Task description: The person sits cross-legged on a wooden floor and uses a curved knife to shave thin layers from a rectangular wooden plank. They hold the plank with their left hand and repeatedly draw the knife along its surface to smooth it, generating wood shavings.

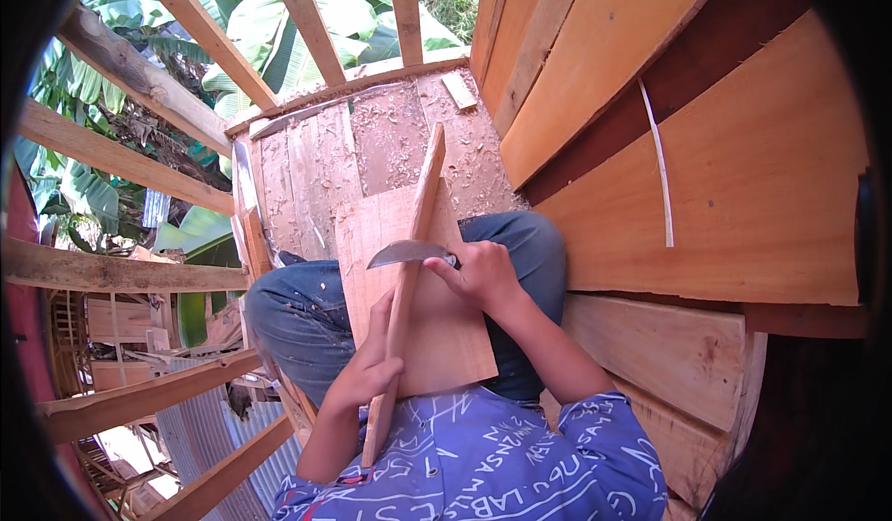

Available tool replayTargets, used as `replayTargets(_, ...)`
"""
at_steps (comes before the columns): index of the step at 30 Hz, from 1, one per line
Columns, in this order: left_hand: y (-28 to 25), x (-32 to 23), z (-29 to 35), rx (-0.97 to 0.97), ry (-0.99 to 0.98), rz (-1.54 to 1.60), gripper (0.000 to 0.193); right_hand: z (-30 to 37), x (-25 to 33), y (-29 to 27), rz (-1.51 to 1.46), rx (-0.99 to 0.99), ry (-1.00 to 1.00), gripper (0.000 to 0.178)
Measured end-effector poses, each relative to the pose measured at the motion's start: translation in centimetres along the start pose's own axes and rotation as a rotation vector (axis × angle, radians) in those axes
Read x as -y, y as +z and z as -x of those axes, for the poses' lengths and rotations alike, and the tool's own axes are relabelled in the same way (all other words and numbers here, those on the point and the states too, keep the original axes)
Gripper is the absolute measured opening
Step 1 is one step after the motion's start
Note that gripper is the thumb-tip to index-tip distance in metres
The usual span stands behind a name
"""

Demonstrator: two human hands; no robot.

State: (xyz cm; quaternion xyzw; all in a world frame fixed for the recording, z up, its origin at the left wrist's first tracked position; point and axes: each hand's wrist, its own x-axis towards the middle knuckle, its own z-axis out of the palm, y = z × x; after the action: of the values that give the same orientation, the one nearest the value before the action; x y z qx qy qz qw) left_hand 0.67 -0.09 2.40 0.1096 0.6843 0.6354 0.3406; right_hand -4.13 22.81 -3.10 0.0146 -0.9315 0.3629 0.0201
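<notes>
My right hand (481, 278) is closed around the handle of a knife (401, 253) with a broad curved blade. The blade lies across a long narrow wooden strip (415, 233), touching its upper part or just over it; I cannot tell which. My left hand (373, 363) grips the strip lower down, with fingers wrapped along its side. The strip stands on edge and slants from my chest away toward the floor. Beneath it a flat wooden board (446, 335) rests across my lap, over my jeans.
Wood shavings litter the plank floor (307, 168) ahead, where a small wood offcut (458, 92) lies. Wooden wall boards (725, 177) rise close on my right. Open wooden rails (139, 168) stand on the left and ahead, with banana leaves (269, 29) beyond.
</notes>
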Motion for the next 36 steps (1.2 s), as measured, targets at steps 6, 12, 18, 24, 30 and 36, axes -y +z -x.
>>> replayTargets(6,-0.3,0.0,-0.2,0.014,0.016,-0.033,0.100,-1.4,-0.7,-0.8,0.077,-0.060,0.023,0.057)
replayTargets(12,-0.6,1.2,0.2,0.000,0.001,0.047,0.100,-0.1,0.7,-0.2,0.054,0.020,-0.092,0.060)
replayTargets(18,-0.6,0.5,-0.2,-0.007,0.001,0.018,0.101,-0.3,0.2,0.5,0.092,-0.061,-0.096,0.063)
replayTargets(24,-0.5,-0.1,-0.2,-0.018,-0.021,0.043,0.100,-2.6,-1.1,-0.5,0.108,-0.012,-0.001,0.047)
replayTargets(30,-0.9,1.3,0.0,-0.007,0.056,0.049,0.100,-0.4,0.5,0.3,0.086,0.015,-0.243,0.059)
replayTargets(36,-0.6,0.3,-0.3,-0.016,0.037,0.026,0.100,-0.7,0.4,0.5,0.024,-0.022,-0.121,0.053)
